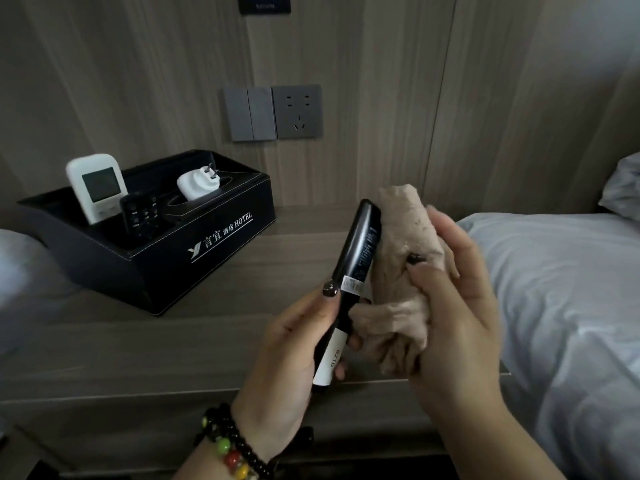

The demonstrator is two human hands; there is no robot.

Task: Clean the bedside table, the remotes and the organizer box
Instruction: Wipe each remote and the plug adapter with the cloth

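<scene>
Black remote (353, 271) near-upright, top tilted right, pinched in L hand (287, 355); R hand (457, 306) clutching cloth (405, 271)

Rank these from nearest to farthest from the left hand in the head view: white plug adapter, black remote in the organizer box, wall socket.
From the left hand:
1. Black remote, standing in the organizer box's front slot, up and left.
2. White plug adapter, on the box's rear section.
3. Wall socket, on the panel behind the bedside table.
</scene>
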